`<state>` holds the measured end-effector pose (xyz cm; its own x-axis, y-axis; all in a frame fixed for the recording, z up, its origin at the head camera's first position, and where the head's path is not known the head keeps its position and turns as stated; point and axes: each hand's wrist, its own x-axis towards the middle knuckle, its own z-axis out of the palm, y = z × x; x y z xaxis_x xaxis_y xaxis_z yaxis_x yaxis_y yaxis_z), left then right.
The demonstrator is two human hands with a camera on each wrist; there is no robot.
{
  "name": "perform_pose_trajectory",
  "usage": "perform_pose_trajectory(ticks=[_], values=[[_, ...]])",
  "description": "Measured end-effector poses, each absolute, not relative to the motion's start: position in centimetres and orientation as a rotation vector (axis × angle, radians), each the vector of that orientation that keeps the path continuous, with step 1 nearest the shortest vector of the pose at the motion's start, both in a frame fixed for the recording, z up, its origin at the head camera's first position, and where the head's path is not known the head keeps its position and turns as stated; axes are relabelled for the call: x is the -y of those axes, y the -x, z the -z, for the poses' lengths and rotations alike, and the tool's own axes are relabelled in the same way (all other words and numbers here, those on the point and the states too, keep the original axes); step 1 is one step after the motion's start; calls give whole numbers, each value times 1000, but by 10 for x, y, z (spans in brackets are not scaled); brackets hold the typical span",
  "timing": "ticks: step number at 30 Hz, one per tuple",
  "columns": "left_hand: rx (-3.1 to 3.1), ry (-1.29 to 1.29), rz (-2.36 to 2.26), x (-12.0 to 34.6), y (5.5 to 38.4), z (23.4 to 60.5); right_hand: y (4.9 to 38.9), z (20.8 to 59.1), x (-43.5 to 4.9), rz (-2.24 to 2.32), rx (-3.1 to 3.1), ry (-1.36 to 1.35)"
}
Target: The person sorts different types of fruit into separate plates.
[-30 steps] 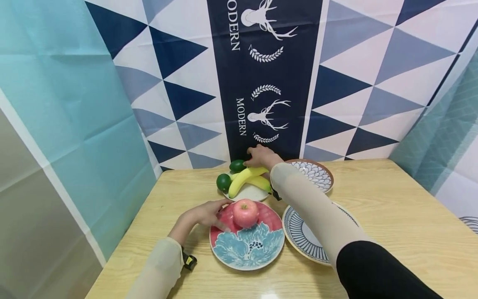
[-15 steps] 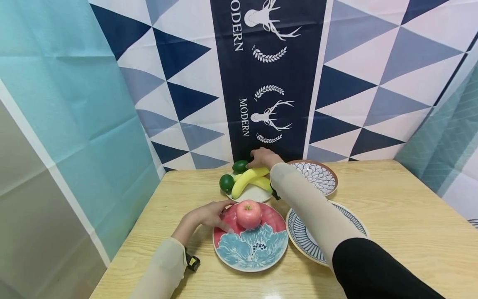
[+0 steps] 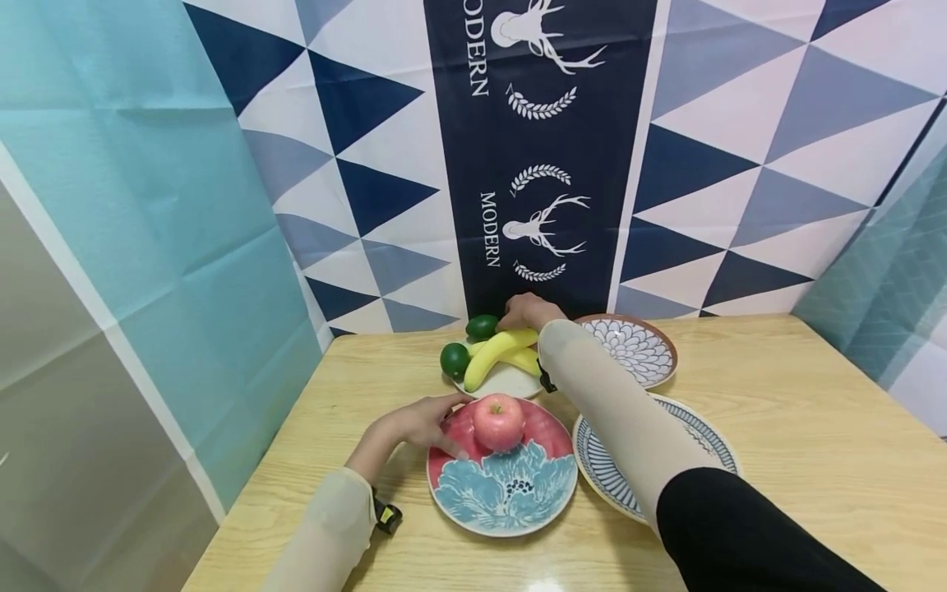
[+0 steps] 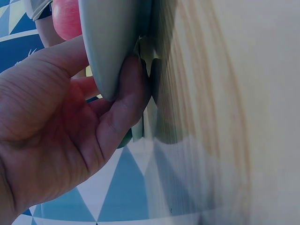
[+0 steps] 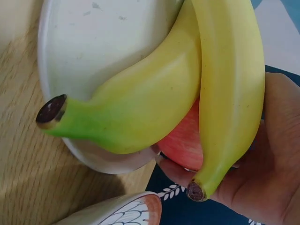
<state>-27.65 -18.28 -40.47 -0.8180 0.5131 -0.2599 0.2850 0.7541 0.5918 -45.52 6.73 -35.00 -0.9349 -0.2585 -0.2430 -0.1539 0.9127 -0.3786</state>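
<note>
On the pale wooden table (image 3: pixel 799 460), the left hand (image 3: pixel 422 422) pinches the left rim of a round red-and-blue ceramic plate (image 3: pixel 506 497), likely breakable and best held there, while, farther off, the right hand (image 3: pixel 528 311) grips a smooth red fruit (image 5: pixel 185 143) behind curved yellow bananas (image 5: pixel 230 84).

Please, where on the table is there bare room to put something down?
The widest bare patch of table lies right of the striped plate and brown-rimmed plate. Another lies between the left hand and the turquoise curtain. Crowded: the back middle, where bananas and green fruits share the white plate beside the right hand.
</note>
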Motion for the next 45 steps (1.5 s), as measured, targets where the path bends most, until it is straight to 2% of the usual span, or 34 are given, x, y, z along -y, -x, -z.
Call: perform_pose_trajectory(ticks=[11, 16, 24, 33, 45], values=[[-2520, -585, -783, 176, 274, 408, 459, 357, -73, 510, -2759, 249], [-2521, -587, -777, 174, 275, 404, 444, 344, -76, 525, -2764, 245], [-2535, -579, -781, 175, 276, 400, 446, 330, -78, 522, -2770, 276], [-2536, -580, -784, 179, 278, 401, 449, 315, -69, 395, -2841, 416], [-2529, -572, -777, 182, 277, 404, 437, 313, -57, 259, -2947, 673]])
